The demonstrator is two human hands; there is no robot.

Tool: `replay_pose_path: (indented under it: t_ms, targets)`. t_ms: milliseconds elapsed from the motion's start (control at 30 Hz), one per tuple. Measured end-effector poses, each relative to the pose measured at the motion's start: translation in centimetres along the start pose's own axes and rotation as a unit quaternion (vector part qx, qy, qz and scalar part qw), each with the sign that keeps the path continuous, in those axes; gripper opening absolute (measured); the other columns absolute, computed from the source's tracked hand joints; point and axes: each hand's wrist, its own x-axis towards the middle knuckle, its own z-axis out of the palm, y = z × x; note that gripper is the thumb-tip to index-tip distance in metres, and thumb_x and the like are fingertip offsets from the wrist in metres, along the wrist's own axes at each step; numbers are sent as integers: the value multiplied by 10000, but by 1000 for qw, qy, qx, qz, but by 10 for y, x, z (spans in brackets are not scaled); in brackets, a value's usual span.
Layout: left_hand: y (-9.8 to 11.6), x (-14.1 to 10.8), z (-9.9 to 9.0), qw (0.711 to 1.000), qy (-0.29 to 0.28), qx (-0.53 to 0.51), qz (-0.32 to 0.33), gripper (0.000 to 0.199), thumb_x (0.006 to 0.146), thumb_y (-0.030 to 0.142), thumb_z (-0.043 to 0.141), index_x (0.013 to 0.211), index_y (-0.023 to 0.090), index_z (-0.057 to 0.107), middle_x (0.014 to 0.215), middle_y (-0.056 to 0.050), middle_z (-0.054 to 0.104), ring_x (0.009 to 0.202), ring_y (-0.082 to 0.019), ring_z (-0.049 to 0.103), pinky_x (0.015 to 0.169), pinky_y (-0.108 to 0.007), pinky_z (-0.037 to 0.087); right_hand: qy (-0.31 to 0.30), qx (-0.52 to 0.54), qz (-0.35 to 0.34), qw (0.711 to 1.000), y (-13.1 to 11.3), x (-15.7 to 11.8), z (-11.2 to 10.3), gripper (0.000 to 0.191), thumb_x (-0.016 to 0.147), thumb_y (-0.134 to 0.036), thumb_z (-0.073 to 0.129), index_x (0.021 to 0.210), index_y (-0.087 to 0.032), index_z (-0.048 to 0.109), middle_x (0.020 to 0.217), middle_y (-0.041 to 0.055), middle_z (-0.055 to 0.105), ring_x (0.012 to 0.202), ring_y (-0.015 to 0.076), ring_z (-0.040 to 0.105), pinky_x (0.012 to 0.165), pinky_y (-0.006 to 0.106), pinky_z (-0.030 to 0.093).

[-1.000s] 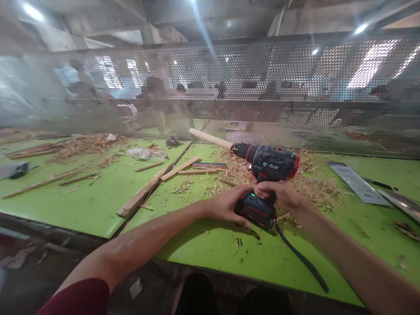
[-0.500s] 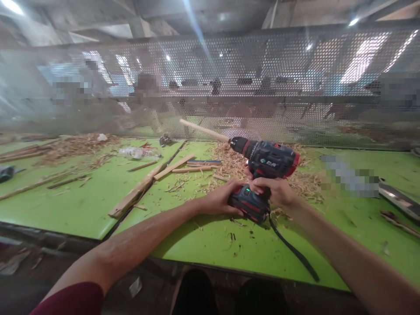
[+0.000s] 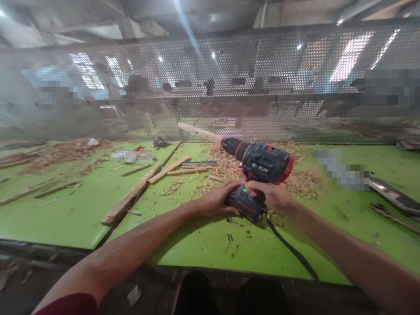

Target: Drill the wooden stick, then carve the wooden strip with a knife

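Observation:
A dark blue and red cordless drill point(image 3: 267, 162) is held over the green table, its chuck pointing to the far left. A pale wooden stick point(image 3: 200, 132) juts from the chuck. My right hand point(image 3: 271, 194) is wrapped round the drill's grip, partly hidden behind it. My left hand point(image 3: 219, 199) clasps the battery base from the left side, with a lit green indicator beside it. From the base a black wrist strap point(image 3: 292, 249) trails toward the table's front edge.
Wood shavings point(image 3: 302, 179) lie around and behind the drill. Left of it are a wooden slat point(image 3: 123, 203), thinner sticks point(image 3: 193, 170) and a clear plastic bottle point(image 3: 133, 156). A perforated metal screen point(image 3: 183, 100) stands along the back. A dark-bladed tool point(image 3: 397, 194) lies at right.
The view has shifted slightly, so the table's things appear a little further left. The drill and stick have tilted slightly; both hands keep their hold.

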Motion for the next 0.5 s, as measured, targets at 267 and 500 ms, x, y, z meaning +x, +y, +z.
replay_pose_path:
  t_ms: [267,500]
  targets:
    - [1,1,1,1000,4,5,-10,916,766,439,836,1538,231,389,1491,-204,480,1346,-354,516,1145,-533,422,-26,-123,-7,992,9,-7,-12,411,825,-499,666,599,-233,448,596,-7,457,610,167,453,732,368,429]
    - [0,2,0,1000,-2,2,3,932,784,504,807,1548,201,368,1510,-220,447,1351,-344,514,1159,-508,416,-12,-66,10,998,11,-7,-10,389,810,-524,675,642,-239,469,592,-20,424,575,156,407,653,362,391]
